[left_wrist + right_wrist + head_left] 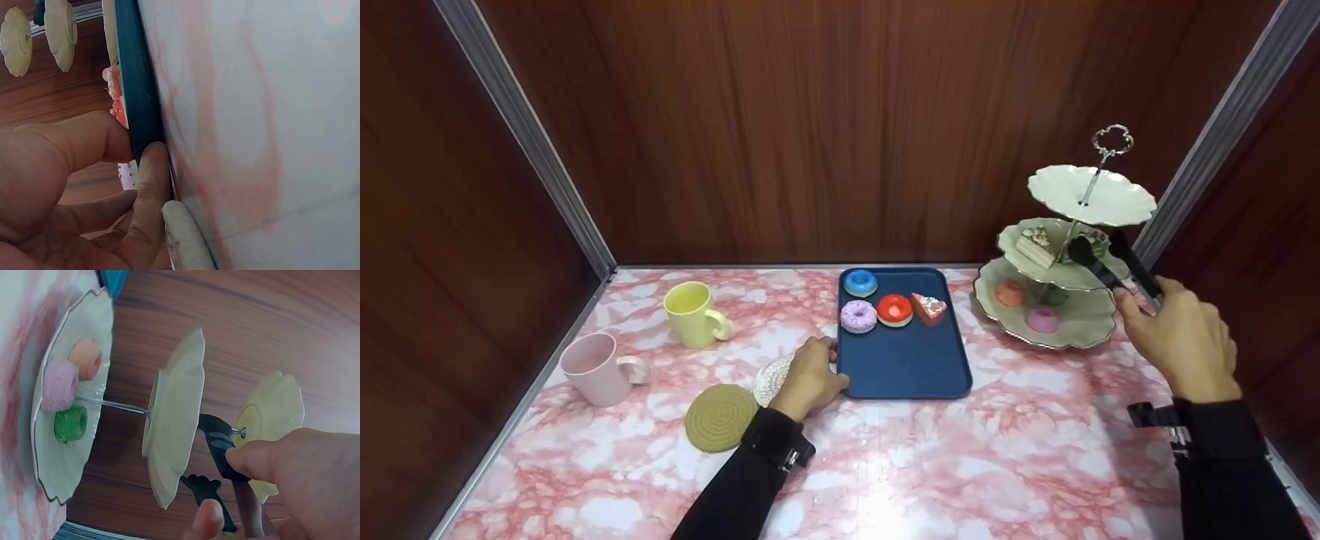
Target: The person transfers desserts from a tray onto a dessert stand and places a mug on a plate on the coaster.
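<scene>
My left hand pinches the left edge of a dark blue tray lying on the table. On the tray are a blue donut, a lilac donut, a red donut and a red-and-white cake slice. My right hand holds black-tipped tongs, their tips apart at the middle tier of a cake stand. On that tier, a white cake slice sits beside a green piece, partly hidden by the tongs. The bottom tier holds orange, pink and green sweets.
To the left stand a yellow mug and a pink mug. A round olive coaster and a white coaster, partly covered by my left hand, lie near the tray. Wood-panelled walls enclose the marbled table.
</scene>
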`<state>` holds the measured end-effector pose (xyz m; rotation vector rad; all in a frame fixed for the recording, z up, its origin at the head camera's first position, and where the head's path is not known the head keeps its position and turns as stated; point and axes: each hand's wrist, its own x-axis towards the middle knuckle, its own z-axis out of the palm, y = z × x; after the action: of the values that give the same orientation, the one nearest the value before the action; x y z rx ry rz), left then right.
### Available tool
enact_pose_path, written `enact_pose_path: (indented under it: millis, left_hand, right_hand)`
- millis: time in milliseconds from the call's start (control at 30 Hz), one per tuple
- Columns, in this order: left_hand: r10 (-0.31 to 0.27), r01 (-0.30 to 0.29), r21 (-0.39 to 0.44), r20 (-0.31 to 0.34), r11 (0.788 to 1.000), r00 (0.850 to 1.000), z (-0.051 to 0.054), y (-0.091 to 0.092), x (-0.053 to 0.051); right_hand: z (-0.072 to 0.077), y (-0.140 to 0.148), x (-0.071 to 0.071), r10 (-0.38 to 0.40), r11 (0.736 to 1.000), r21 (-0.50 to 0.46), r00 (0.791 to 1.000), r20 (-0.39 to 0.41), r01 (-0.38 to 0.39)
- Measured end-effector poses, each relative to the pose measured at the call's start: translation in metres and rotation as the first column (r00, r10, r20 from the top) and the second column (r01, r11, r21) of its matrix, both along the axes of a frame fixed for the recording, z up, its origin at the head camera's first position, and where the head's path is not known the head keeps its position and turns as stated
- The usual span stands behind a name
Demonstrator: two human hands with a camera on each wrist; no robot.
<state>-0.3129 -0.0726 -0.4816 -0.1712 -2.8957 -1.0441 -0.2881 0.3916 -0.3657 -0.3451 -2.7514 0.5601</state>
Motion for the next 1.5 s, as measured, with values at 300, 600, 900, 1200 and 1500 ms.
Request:
enact_pose_path:
  millis: [300, 600, 900, 1200, 1500]
  left_hand:
    - [0.004, -0.004, 0.008, 0.016, 1.000, 1.000, -0.002, 0.000, -0.001]
    - [0.002, -0.002, 0.015, 0.023, 1.000, 1.000, -0.001, 0.001, -0.001]
    - [-0.002, 0.002, 0.005, -0.001, 1.000, 1.000, -0.001, 0.000, -0.003]
    - [-0.001, 0.001, 0.010, 0.019, 1.000, 1.000, -0.001, 0.002, -0.002]
    - [0.003, -0.004, 0.015, 0.016, 1.000, 1.000, -0.002, 0.001, -0.001]
  right_hand:
    - [-0.011, -0.014, 0.007, 0.005, 1.000, -0.018, 0.998, -0.063, -0.006]
    - [-0.019, -0.027, 0.013, 0.023, 1.000, -0.008, 0.991, -0.134, -0.024]
    - [-0.025, -0.046, 0.011, 0.082, 0.997, 0.035, 0.963, -0.257, -0.075]
    - [-0.033, -0.071, 0.016, 0.124, 0.992, 0.030, 0.963, -0.238, -0.120]
    - [-0.044, -0.094, 0.017, 0.175, 0.984, 0.071, 0.949, -0.261, -0.162]
